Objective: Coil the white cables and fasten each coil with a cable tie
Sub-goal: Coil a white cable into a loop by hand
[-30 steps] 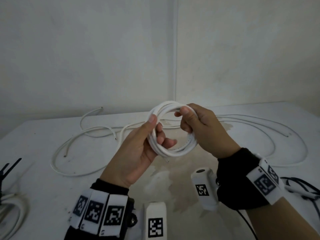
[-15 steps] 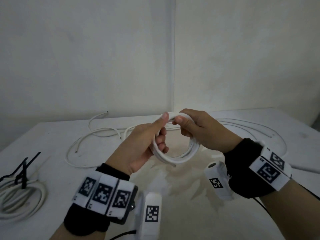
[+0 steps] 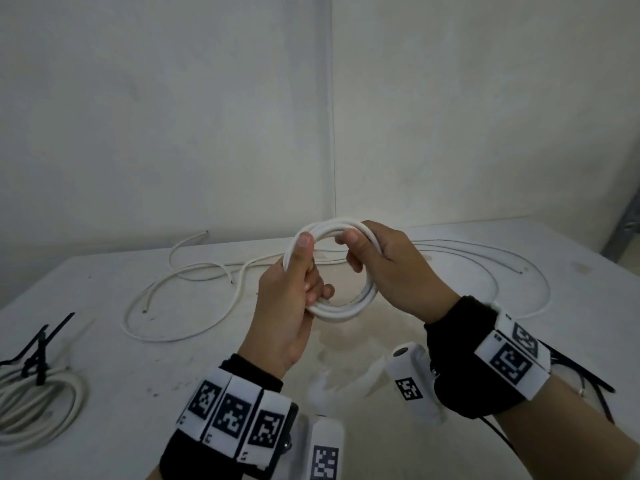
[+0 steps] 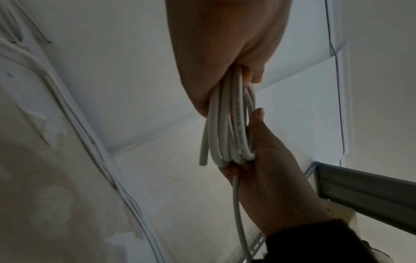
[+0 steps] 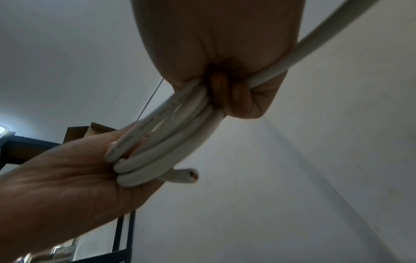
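Note:
A white cable coil [image 3: 341, 310] of several loops hangs in the air above the table between both hands. My left hand [image 3: 294, 299] grips its left side, thumb along the top and fingers curled through the ring. My right hand [image 3: 388, 271] grips the upper right side, thumb tip at the top. In the left wrist view the coil [image 4: 229, 124] has one cut end hanging free and a strand running down past the right hand. The right wrist view shows the coil [image 5: 171, 142] and its cut end [image 5: 191, 175] with copper showing.
Loose white cables [image 3: 180, 299] sprawl over the white table [image 3: 121, 375] behind the hands, and more loops [image 3: 519, 268] lie to the right. A tied coil [image 3: 38, 403] with a black cable tie [image 3: 38, 355] lies at the left edge. Black ties [image 3: 581, 379] lie at the right.
The camera view has tilted and shifted, so the tied coil at the left came into sight. Both hands keep hold of the coil, and my left thumb has slid up along its top.

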